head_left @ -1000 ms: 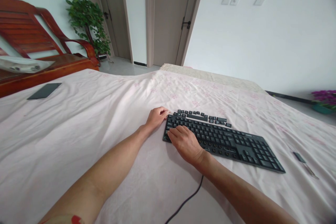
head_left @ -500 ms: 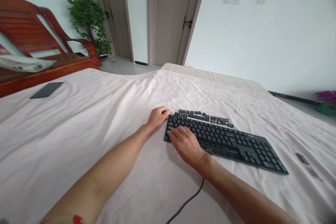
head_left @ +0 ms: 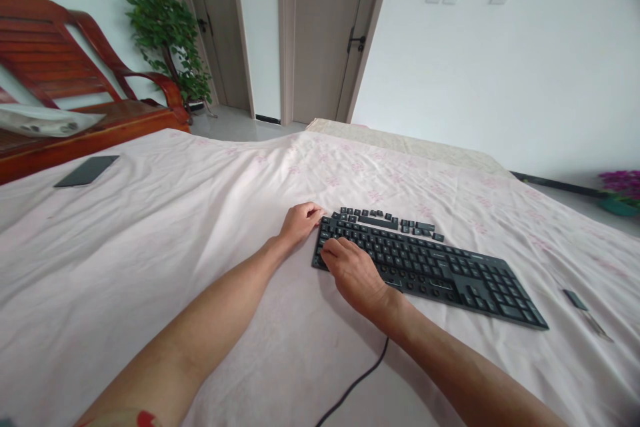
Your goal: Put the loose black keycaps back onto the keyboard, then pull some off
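A black keyboard (head_left: 450,265) lies at a slant on the cloth, its front rows showing bare key sockets where keycaps are off. My left hand (head_left: 301,222) is at its far left corner, fingers curled together against the edge. Over the left end of the keys, my right hand (head_left: 354,273) is closed with bent fingers pointing down. The back of that hand hides its fingertips, so what they pinch cannot be seen. Several loose keycaps (head_left: 417,231) and a long space bar key (head_left: 378,221) lie along the keyboard's far edge.
A pale flowered cloth (head_left: 225,213) covers the surface. To the right lies a small dark-handled tool (head_left: 575,299) with thin metal prongs. A black cable (head_left: 357,383) runs towards me. A dark flat object (head_left: 87,171) lies far left, near a wooden bench (head_left: 100,127).
My right hand's fingers have shifted slightly over the left keys and look more bunched. My left hand stays at the corner. The view has tilted very slightly.
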The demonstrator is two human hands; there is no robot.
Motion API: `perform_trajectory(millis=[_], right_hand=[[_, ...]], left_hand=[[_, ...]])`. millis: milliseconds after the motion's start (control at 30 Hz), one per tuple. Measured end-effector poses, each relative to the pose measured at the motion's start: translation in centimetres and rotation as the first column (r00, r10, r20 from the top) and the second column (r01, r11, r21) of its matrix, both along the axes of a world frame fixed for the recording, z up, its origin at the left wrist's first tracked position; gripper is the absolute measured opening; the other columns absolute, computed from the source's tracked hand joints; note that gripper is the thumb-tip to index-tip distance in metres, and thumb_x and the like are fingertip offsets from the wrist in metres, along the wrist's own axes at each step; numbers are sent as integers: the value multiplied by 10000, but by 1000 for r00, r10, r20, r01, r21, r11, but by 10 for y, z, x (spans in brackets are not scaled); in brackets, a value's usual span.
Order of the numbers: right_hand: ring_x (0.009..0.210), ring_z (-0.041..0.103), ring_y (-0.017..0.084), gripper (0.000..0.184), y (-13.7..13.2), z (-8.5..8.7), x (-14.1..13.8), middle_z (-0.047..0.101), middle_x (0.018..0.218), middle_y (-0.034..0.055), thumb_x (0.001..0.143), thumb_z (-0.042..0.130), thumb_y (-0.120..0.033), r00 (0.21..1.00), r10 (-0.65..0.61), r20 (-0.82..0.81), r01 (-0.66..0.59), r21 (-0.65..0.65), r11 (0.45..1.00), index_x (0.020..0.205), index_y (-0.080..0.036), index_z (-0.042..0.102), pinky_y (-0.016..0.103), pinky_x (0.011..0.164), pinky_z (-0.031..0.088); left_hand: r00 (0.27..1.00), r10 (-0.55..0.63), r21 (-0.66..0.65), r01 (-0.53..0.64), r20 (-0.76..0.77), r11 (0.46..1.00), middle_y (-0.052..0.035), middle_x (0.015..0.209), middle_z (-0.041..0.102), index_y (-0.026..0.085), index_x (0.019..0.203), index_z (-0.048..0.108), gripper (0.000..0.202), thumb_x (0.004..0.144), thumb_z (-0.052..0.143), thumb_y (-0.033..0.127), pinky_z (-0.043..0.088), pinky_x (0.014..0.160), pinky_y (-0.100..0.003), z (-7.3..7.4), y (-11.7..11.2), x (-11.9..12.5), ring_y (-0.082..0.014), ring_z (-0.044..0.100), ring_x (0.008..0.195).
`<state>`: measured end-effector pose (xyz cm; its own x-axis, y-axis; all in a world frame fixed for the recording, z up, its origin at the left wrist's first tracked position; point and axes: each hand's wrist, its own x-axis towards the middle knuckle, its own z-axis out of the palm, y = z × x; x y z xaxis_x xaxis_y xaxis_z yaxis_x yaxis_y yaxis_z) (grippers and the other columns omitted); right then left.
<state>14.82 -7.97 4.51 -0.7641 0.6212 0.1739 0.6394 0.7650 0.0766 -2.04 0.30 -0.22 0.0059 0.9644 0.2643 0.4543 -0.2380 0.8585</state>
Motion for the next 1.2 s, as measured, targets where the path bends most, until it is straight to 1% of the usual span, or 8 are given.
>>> perform_trajectory(millis=[200,333,433,600,733,833,967,1200], right_hand=[[896,503,206,238,3,-2,6,608,951,80,832,494,-18,979,5,-204,-14,-45,999,866,-163,681,324,799,443],[892,551,177,363,19,4,27,634,950,56,835,445,-7,852,-88,-515,33,-114,993,932,-218,725,304,815,469],[907,587,178,350,41,10,52,657,955,45,835,468,-52,779,-189,-599,140,-127,982,959,-239,736,317,846,472],[887,630,195,231,85,17,92,701,926,35,827,555,-187,734,-436,-521,381,-216,899,947,-232,747,312,798,474],[873,637,199,195,113,18,100,720,962,28,808,606,-278,746,-543,-386,450,-308,838,927,-246,757,298,766,464],[917,620,208,190,127,17,87,725,967,21,809,611,-294,784,-542,-301,453,-319,833,920,-265,761,288,773,450],[1006,565,231,201,141,17,57,725,957,35,823,600,-308,846,-498,-190,452,-237,860,938,-281,762,297,820,417],[1007,515,288,128,155,13,26,714,890,90,707,721,-348,850,-516,-104,479,-255,840,783,-263,780,364,845,371]], left_hand=[[1000,-3,-17,3,-2,1000,-21,709,689,165,844,708,316,823,499,401,444,647,-236,3,-2,1,-151,615,657],[999,2,-32,-1,32,999,-16,694,686,173,841,712,310,814,515,411,445,643,-244,3,-2,2,-155,621,653],[999,3,-38,-1,51,999,-15,700,688,176,826,709,303,811,523,415,446,641,-250,4,-2,2,-157,625,644],[995,16,-61,-10,101,998,-24,787,712,180,850,710,303,814,523,416,456,646,-260,5,-3,4,-158,634,643],[995,38,-74,-31,96,997,-24,762,709,182,843,711,298,808,534,420,460,661,-264,7,-4,5,-165,641,659],[996,44,-77,-38,80,996,-23,753,709,185,842,712,297,809,533,419,456,663,-267,8,-5,5,-167,639,658],[997,42,-74,-38,59,997,-11,697,688,186,846,711,304,809,532,429,448,660,-267,9,-5,5,-165,628,644],[997,43,-69,-38,69,997,-11,681,680,177,850,715,311,803,530,423,451,650,-265,9,-3,5,-164,628,648]])
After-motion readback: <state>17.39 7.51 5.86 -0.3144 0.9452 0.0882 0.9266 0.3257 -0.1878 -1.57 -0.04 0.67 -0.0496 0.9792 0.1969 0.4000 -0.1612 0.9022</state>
